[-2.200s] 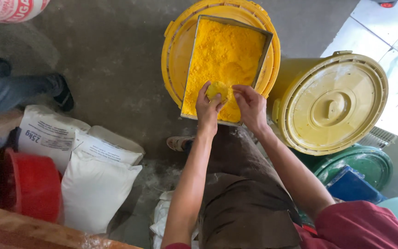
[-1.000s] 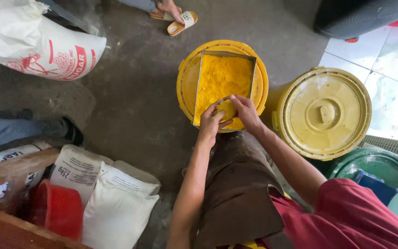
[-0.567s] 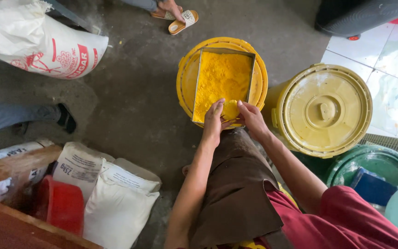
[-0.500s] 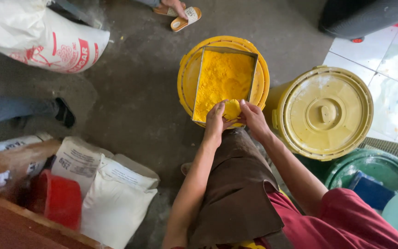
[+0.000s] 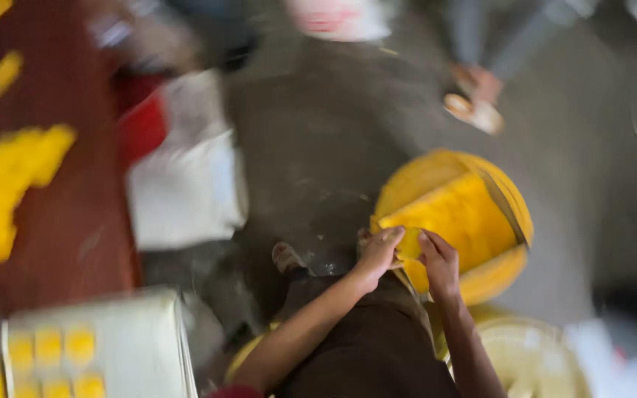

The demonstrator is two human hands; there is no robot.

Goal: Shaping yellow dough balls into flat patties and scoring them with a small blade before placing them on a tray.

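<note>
Yellow lump (image 5: 409,243) pinched between fingers of left hand (image 5: 379,252) and right hand (image 5: 440,262), above yellow tray (image 5: 458,217).

A small yellow lump (image 5: 409,243) — soft-edged, blurred — sits pinched between the fingertips of both hands, at the near edge of a tilted metal tray (image 5: 506,206) heaped with yellow crumbly mass (image 5: 458,217), resting on a round yellow tub (image 5: 414,180).

Heavy motion blur smears the whole dim, softly lit view.
</note>
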